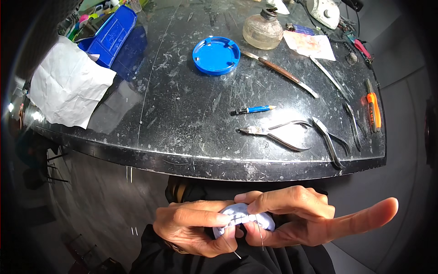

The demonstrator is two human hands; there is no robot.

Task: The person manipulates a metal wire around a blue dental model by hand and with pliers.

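Just beyond the table's front edge, above my lap, both hands hold a pale bluish-white plaster dental cast [239, 211]. My left hand [194, 226] is closed on its left side, thumb and index finger pressed against the teeth. My right hand [296, 214] grips the right side between thumb and fingertips, with one finger stretched out to the right. A thin metal wire [260, 230] lies against the cast under the fingers. Two wire ends stick out below, one near each thumb. Fingers cover much of the cast and the wire's middle.
On the black table lie wire-bending pliers [273, 133], second pliers [329, 140], a blue pencil [256, 109], a wooden-handled wax knife [283, 72], tweezers [352, 125] and an orange-handled cutter [373, 112]. Farther back are a round blue lid [216, 57], a glass spirit lamp [263, 31] and white paper [68, 84].
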